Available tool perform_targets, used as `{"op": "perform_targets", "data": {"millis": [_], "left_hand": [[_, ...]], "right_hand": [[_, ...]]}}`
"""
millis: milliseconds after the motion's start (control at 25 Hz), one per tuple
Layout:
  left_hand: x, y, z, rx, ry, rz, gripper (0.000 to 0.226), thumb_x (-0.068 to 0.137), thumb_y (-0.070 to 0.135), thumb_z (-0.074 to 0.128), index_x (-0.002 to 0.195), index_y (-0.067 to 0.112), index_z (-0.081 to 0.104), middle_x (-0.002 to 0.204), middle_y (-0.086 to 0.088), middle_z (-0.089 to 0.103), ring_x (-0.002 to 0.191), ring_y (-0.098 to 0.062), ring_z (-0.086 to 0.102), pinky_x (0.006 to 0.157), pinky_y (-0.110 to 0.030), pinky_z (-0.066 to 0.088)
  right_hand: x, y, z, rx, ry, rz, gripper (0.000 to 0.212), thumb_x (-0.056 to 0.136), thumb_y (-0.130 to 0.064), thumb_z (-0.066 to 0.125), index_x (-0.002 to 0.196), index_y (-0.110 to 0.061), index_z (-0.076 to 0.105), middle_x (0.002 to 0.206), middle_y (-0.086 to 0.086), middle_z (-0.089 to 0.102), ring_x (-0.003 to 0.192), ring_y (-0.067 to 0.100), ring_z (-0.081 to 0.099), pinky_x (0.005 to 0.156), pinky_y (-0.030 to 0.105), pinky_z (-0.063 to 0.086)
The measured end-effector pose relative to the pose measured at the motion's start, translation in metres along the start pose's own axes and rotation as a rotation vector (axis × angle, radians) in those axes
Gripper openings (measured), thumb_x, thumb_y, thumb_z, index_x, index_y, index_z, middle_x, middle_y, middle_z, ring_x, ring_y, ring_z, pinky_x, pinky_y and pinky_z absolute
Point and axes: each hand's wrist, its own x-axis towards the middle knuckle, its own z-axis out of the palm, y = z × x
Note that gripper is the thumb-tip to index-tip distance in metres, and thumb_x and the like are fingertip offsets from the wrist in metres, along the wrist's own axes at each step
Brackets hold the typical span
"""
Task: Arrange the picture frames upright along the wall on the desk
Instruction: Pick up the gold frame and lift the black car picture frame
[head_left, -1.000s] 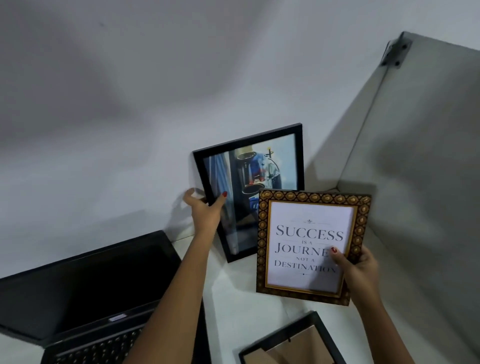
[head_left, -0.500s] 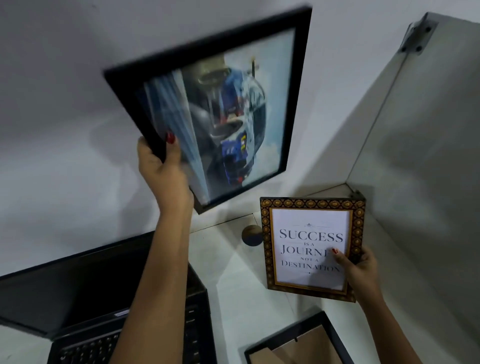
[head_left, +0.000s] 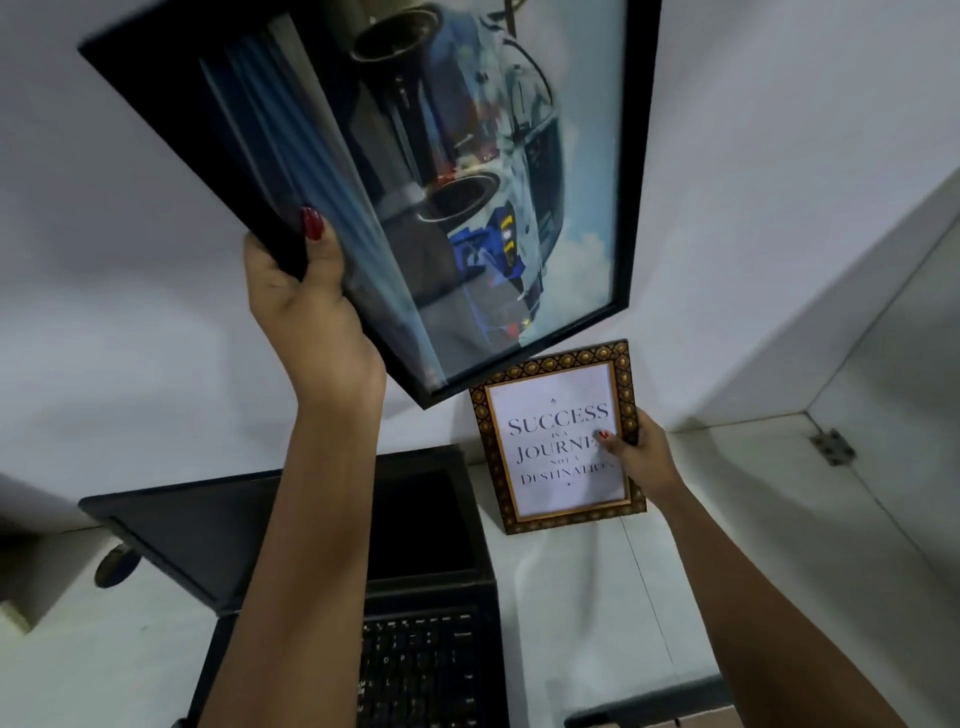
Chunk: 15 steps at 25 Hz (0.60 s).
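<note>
Two frames in hand, neither one settled against the wall yet.

On the left, the left hand is gripping the lower-left edge of the large black-framed car picture, thumb on the glass, holding it high and tilted above the open black laptop; held by one corner like that, it could twist loose and drop onto the laptop. To the right, the right hand is clasping the small gold-patterned quote frame, arm reaching forward, standing it near the white wall on the pale desk, where it could slide flat if released too steeply.
</note>
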Motion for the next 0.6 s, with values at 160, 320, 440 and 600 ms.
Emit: {"op": "perform_targets", "data": {"millis": [160,320,440,600], "left_hand": [[0.001,-0.002,-0.004,-0.037,-0.049,-0.014,0.017,0.092,0.007,0.048,0.108,0.013,0.049,0.098,0.008,0.061,0.086,0.001,0.064,0.077,-0.013,0.05],[0.002,-0.004,-0.007,-0.024,-0.06,-0.028,0.016,0.092,0.006,0.048,0.105,0.016,0.051,0.097,0.008,0.061,0.085,0.002,0.064,0.077,-0.013,0.05],[0.0,-0.005,-0.009,-0.037,-0.047,-0.055,0.017,0.091,0.006,0.049,0.106,0.014,0.05,0.096,0.009,0.061,0.083,0.002,0.064,0.076,-0.012,0.05],[-0.005,-0.001,-0.011,-0.078,-0.044,-0.081,0.015,0.091,0.005,0.049,0.102,0.014,0.052,0.094,0.009,0.061,0.081,0.004,0.064,0.074,-0.01,0.049]], "right_hand": [[0.011,0.002,0.016,-0.133,0.11,0.026,0.032,0.081,-0.015,0.064,0.108,-0.004,0.051,0.099,0.008,0.061,0.089,0.026,0.057,0.074,0.037,0.05],[0.005,0.005,0.021,-0.165,0.153,0.052,0.039,0.083,-0.025,0.062,0.111,-0.003,0.046,0.098,0.003,0.057,0.088,0.024,0.056,0.062,0.025,0.043],[0.0,0.007,0.017,-0.179,0.177,0.094,0.03,0.082,-0.024,0.063,0.101,-0.006,0.048,0.093,0.006,0.058,0.086,0.026,0.057,0.057,0.021,0.039],[-0.002,0.003,0.014,-0.19,0.162,0.112,0.045,0.08,-0.022,0.065,0.115,-0.005,0.042,0.101,0.013,0.059,0.093,0.031,0.058,0.07,0.032,0.048]]}}
